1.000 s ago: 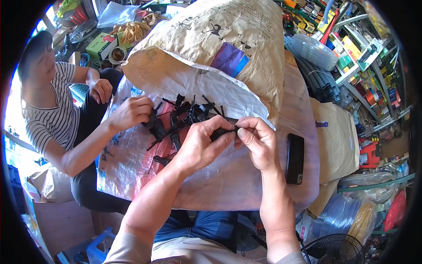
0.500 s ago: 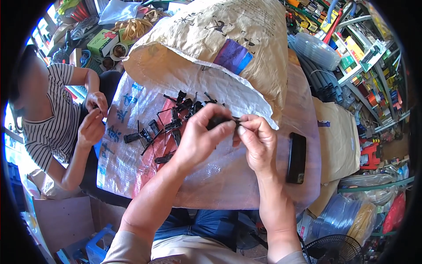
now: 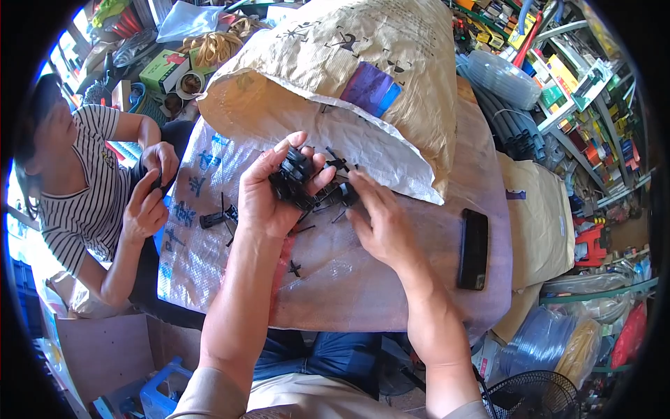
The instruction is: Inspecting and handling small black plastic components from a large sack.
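Note:
My left hand [image 3: 262,195] is turned palm up, its fingers curled round a cluster of black plastic parts [image 3: 294,174]. To its right, my right hand [image 3: 382,227] has its fingers stretched and its thumb apart. Its fingertips are close beside a black block-shaped part [image 3: 345,194]; I cannot tell whether they touch it. More thin black pieces [image 3: 336,160] lie behind the hands at the mouth of the paper sack [image 3: 412,119]. A small cross-shaped black piece [image 3: 294,268] rests alone on the woven plastic sheet [image 3: 335,300], nearer to me.
A black phone [image 3: 473,249] lies at the sheet's right side. Further black parts [image 3: 213,220] are left of my forearm. On the left sits a person in a striped top [image 3: 80,188], holding something small and dark. Crowded shelves [image 3: 593,133] stand right; a fan [image 3: 534,397] is below.
My hands were together on a small dark piece and are now apart. My left hand has turned palm up with the black parts in it. The pile on the sheet looks smaller.

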